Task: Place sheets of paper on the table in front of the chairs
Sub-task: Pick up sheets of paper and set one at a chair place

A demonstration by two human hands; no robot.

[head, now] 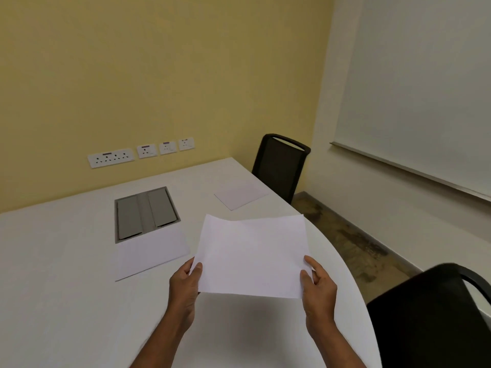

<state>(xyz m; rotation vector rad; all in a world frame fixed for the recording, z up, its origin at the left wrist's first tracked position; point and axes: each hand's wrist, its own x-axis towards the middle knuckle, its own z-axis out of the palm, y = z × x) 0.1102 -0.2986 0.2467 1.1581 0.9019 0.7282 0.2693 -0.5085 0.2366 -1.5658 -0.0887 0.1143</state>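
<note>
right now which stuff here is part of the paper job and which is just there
Part of the job:
held sheet in the left hand and right hand
far sheet
stack
far chair
near chair
table

Just there:
cable hatch
wall sockets
whiteboard

White sheet [252,257] held above table [66,288]; two sheets [240,193] lie flat.
</note>
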